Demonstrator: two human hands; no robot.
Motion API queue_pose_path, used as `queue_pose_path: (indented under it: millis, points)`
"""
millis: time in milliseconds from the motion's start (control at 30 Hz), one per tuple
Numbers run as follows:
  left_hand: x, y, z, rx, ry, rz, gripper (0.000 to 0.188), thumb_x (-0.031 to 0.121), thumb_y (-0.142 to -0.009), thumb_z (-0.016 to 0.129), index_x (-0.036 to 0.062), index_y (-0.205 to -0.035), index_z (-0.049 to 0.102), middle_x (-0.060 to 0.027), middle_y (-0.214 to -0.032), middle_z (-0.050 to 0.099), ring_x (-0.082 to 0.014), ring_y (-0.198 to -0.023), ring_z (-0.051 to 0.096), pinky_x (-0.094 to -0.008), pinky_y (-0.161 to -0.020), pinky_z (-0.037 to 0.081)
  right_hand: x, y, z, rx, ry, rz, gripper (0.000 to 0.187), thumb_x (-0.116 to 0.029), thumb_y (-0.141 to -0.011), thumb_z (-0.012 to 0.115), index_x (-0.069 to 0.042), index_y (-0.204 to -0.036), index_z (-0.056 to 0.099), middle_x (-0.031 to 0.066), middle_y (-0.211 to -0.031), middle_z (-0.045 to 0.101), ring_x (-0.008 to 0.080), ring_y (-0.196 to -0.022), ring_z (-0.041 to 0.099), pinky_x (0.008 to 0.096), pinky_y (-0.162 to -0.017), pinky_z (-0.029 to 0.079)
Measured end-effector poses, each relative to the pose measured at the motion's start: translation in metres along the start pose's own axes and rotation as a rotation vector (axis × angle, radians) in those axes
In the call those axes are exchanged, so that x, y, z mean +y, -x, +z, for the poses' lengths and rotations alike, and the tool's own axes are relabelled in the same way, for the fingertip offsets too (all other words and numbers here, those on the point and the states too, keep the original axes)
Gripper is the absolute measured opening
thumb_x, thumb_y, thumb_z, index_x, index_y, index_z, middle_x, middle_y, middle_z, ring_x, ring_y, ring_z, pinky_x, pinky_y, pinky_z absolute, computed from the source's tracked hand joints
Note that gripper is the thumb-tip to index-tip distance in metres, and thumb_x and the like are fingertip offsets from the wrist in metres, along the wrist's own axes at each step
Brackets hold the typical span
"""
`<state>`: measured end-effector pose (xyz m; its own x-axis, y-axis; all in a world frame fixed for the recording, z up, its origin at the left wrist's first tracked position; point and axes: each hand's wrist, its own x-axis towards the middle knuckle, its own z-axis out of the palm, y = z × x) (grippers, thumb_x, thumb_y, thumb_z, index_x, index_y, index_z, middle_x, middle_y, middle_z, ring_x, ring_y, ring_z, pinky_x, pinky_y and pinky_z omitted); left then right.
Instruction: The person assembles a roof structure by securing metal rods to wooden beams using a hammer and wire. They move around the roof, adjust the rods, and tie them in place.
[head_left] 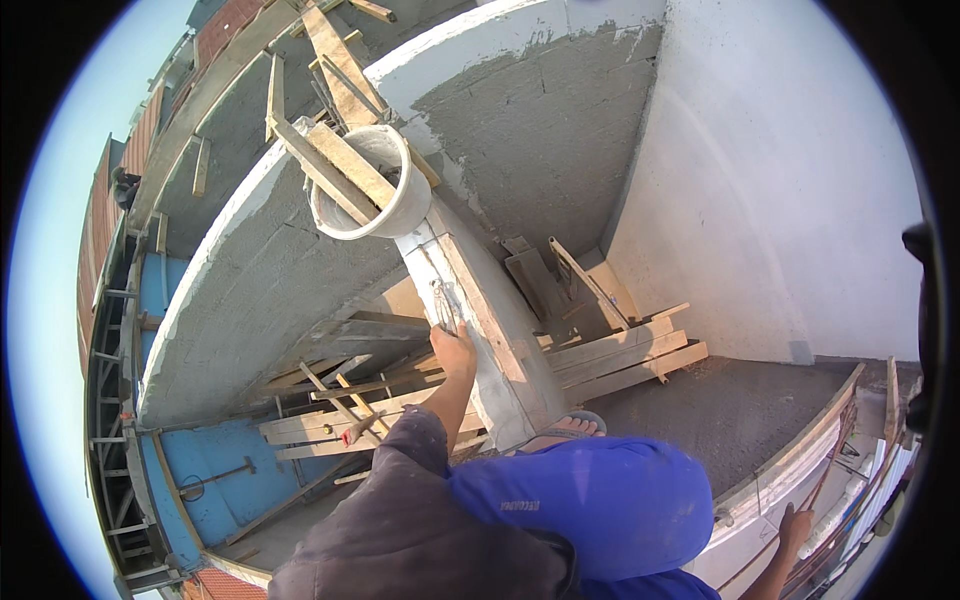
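My left hand (455,348) reaches forward over the narrow white wall top (430,262). Its fingers are closed around a thin metal tool (444,303) that looks like pincers; part of it is hidden by the hand. Out at the lower right, my right hand (796,526) is lowered beside thin rods (835,460) along the wall's edge. Its fingers look curled, and what they hold is too small to make out. A whitish bucket (405,205) with wooden boards across its mouth stands farther along the wall top. My sandalled foot (572,430) rests at the wall's near end.
Stacked planks (630,355) lie right of the wall, more timber (350,420) on the left. Curved grey plastered walls (545,130) rise ahead, with a tall white wall (760,180) at the right. Below left is a blue surface (215,455); a person (124,187) is far off.
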<state>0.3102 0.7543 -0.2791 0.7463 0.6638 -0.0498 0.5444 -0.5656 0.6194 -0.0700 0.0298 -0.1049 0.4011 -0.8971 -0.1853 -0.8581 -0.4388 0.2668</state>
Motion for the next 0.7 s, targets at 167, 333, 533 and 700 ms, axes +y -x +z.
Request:
queue_pose_path:
  millis: [167, 333, 533, 700]
  points:
    - [0.009, -0.018, 0.011, -0.018, 0.049, -0.092, 0.049, 0.024, -0.094, 0.071, -0.01, -0.123, 0.05, -0.0288, -0.122, 0.055, -0.0436, -0.114, 0.056, -0.0475, -0.101, 0.043, 0.004, -0.003, 0.006, -0.015, -0.035, -0.031, 0.066, -0.035, -0.093, 0.068, 0.016, -0.129, 0.045, 0.0413, -0.111, 0.065, 0.0524, -0.106, 0.065, 0.0543, -0.094, 0.052]
    - [0.018, -0.013, 0.015, -0.003, 0.031, -0.062, 0.05, 0.022, -0.094, 0.071, -0.0112, -0.124, 0.049, -0.0295, -0.123, 0.055, -0.0444, -0.116, 0.056, -0.0478, -0.102, 0.044, 0.0, 0.0, 0.007, 0.018, -0.055, -0.034, 0.063, -0.036, -0.092, 0.068, 0.014, -0.124, 0.048, 0.0407, -0.11, 0.065, 0.0529, -0.106, 0.065, 0.0549, -0.093, 0.052]
    - [0.0, 0.026, 0.018, -0.053, 0.024, -0.02, 0.053, 0.021, -0.093, 0.071, -0.0122, -0.128, 0.049, -0.0298, -0.121, 0.055, -0.0441, -0.115, 0.055, -0.0485, -0.103, 0.043, -0.02, 0.016, -0.015, -0.005, -0.087, 0.06, 0.067, -0.038, -0.09, 0.07, 0.015, -0.125, 0.048, 0.0397, -0.11, 0.066, 0.0518, -0.105, 0.067, 0.0545, -0.092, 0.053]
    - [-0.007, 0.027, 0.025, -0.088, -0.199, 0.046, 0.059, 0.031, -0.094, 0.069, -0.0121, -0.127, 0.047, -0.0321, -0.123, 0.052, -0.0493, -0.114, 0.056, -0.057, -0.096, 0.049, -0.044, 0.037, -0.035, -0.046, -0.139, 0.173, 0.07, -0.04, -0.09, 0.07, 0.014, -0.127, 0.045, 0.0391, -0.109, 0.066, 0.0501, -0.105, 0.068, 0.0524, -0.094, 0.055]
